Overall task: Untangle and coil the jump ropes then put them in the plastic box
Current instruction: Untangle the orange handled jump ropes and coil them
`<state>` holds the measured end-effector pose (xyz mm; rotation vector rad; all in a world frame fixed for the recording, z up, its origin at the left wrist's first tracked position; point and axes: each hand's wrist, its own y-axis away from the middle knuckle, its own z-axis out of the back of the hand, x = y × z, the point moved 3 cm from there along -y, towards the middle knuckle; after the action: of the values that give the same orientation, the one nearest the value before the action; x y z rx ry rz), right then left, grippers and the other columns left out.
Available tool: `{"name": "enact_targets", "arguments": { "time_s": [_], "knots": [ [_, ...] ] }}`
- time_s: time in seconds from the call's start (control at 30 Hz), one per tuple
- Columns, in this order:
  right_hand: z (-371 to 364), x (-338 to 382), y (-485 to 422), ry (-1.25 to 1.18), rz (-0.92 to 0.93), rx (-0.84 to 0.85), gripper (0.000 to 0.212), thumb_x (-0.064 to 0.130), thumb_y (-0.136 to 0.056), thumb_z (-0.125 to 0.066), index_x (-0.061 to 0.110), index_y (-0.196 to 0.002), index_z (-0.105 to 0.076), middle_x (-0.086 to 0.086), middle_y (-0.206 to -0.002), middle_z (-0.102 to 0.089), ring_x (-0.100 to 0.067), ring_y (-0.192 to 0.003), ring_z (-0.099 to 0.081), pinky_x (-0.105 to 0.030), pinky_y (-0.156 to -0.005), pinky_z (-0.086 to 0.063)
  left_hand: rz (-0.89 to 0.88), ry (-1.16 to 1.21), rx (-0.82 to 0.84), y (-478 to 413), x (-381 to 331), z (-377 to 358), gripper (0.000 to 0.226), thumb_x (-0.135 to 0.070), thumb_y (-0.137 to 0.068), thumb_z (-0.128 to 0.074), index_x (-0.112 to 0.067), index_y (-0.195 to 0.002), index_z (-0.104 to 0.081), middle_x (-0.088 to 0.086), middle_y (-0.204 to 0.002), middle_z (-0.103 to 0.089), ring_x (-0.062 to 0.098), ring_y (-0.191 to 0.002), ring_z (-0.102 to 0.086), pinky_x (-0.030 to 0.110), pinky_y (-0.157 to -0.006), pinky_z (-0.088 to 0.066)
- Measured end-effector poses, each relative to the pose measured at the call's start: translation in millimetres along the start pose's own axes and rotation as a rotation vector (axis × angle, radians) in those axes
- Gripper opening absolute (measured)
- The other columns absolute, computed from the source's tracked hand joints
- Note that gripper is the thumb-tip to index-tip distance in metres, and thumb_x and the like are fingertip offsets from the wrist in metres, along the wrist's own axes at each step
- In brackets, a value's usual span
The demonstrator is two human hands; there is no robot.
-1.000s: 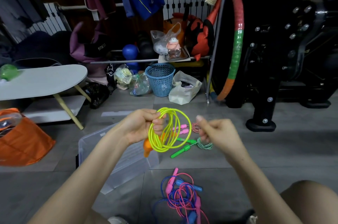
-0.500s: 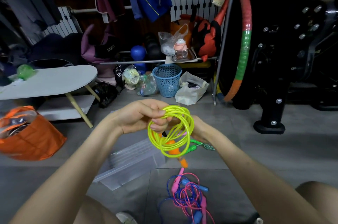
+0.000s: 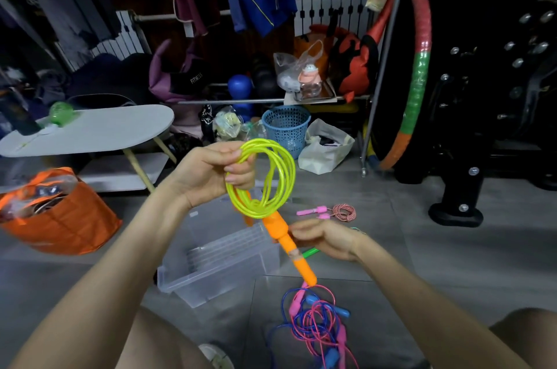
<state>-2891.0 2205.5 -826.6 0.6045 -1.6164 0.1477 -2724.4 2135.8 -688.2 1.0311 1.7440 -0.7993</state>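
Holds glossy yellow rope (image 3: 262,178) in round loops with clenched left grip (image 3: 208,175), above clear plastic box (image 3: 217,260); pinches its smooth orange handle (image 3: 284,237) with right grip (image 3: 327,240). On floor nearby, thin pink-blue tangle (image 3: 313,320).

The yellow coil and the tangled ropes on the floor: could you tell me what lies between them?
Head view: the orange handle, held by the right hand, runs from the yellow coil to the tangled ropes.

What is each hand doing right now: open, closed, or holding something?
Left hand: closed, gripping the coiled yellow rope.
Right hand: closed, fingers holding that rope's orange handle.
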Motion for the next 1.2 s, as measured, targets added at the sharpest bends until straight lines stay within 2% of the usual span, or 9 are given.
{"name": "enact_targets", "arguments": {
  "time_s": [0.1, 0.23, 0.47, 0.57, 0.7, 0.8, 0.97, 1.07, 1.2],
  "knots": [
    [-4, -1, 2, 0.088, 0.059, -0.009, 0.017, 0.018, -0.08, -0.056, 0.011, -0.094, -0.062, 0.003, -0.091, -0.067, 0.0, -0.083, -0.063, -0.011, -0.074, -0.045, -0.042, 0.048, -0.087, 1, 2, 9, 0.016, -0.018, -0.072, -0.068, -0.005, -0.079, -0.06, -0.006, -0.054, -0.037, 0.007, -0.047, -0.032, 0.022, -0.05, -0.03],
    [5, 0, 7, 0.038, 0.085, -0.133, 0.011, 0.012, -0.092, -0.054, 0.013, -0.085, -0.063, -0.003, -0.075, -0.063, -0.009, -0.066, -0.061, -0.021, -0.066, -0.05, -0.071, 0.02, -0.255, 6, 4, 30, 0.023, -0.02, -0.062, -0.075, -0.007, -0.076, -0.062, -0.005, -0.052, -0.037, 0.008, -0.045, -0.037, 0.021, -0.048, -0.034],
    [42, 2, 34, 0.31, 0.019, -0.553, 0.015, 0.018, -0.091, -0.056, 0.011, -0.083, -0.067, 0.008, -0.054, -0.055, 0.0, -0.041, -0.041, -0.013, -0.041, -0.03, -0.139, 0.053, -0.601, 19, 17, 58, 0.035, -0.019, -0.051, -0.07, -0.004, -0.075, -0.05, -0.006, -0.047, -0.034, 0.007, -0.04, -0.033, 0.016, -0.044, -0.031],
    [79, -7, 56, 0.364, -0.088, -0.87, 0.02, 0.023, -0.09, -0.059, 0.009, -0.077, -0.065, 0.002, -0.052, -0.053, -0.012, -0.044, -0.04, -0.022, -0.044, -0.028, -0.144, 0.001, -0.739, 30, 15, 70, 0.013, -0.006, -0.076, -0.053, -0.008, -0.066, -0.046, -0.005, -0.047, -0.03, 0.005, -0.037, -0.031, 0.015, -0.041, -0.028],
    [83, -2, 63, 0.482, -0.173, -1.023, 0.028, 0.031, -0.089, -0.056, 0.017, -0.065, -0.057, -0.002, -0.057, -0.053, -0.017, -0.047, -0.046, -0.024, -0.052, -0.034, -0.013, -0.175, -0.792, 24, 39, 64, 0.033, 0.002, -0.097, -0.027, -0.009, -0.067, -0.036, -0.007, -0.043, -0.034, 0.004, -0.036, -0.032, 0.014, -0.038, -0.029],
    [65, 16, 61, 0.138, 0.039, -0.933, 0.013, 0.007, -0.092, -0.05, 0.008, -0.083, -0.06, -0.005, -0.064, -0.053, -0.015, -0.057, -0.046, -0.021, -0.051, -0.04, 0.034, -0.176, -0.798, 17, 54, 55, 0.033, 0.002, -0.098, -0.028, -0.009, -0.067, -0.036, -0.007, -0.041, -0.036, 0.005, -0.034, -0.035, 0.014, -0.037, -0.03],
    [25, 52, 60, -0.285, 0.25, -0.76, 0.03, -0.008, -0.089, -0.048, -0.002, -0.118, -0.052, -0.014, -0.084, -0.059, -0.016, -0.061, -0.059, -0.026, -0.056, -0.054, 0.195, 0.055, -0.811, 14, 81, 36, 0.027, -0.005, -0.098, -0.032, -0.011, -0.073, -0.04, -0.003, -0.045, -0.035, 0.009, -0.039, -0.035, 0.018, -0.043, -0.032],
    [8, 68, 54, -0.398, 0.319, -0.665, 0.036, -0.006, -0.089, -0.049, 0.016, -0.118, -0.054, -0.013, -0.079, -0.061, -0.02, -0.069, -0.061, -0.039, -0.066, -0.057, 0.239, 0.088, -0.735, 7, 87, 20, 0.027, -0.007, -0.097, -0.037, -0.012, -0.071, -0.043, -0.005, -0.043, -0.034, 0.009, -0.04, -0.035, 0.019, -0.042, -0.034],
    [-6, 90, 57, -0.501, 0.303, -0.464, 0.021, 0.001, -0.091, -0.044, 0.003, -0.103, -0.061, -0.01, -0.073, -0.061, -0.022, -0.073, -0.061, -0.036, -0.072, -0.059, 0.174, -0.332, -0.757, 4, 86, 19, 0.032, -0.001, -0.094, -0.046, -0.008, -0.062, -0.042, -0.003, -0.04, -0.038, 0.009, -0.037, -0.035, 0.022, -0.043, -0.032]
  ]
}}
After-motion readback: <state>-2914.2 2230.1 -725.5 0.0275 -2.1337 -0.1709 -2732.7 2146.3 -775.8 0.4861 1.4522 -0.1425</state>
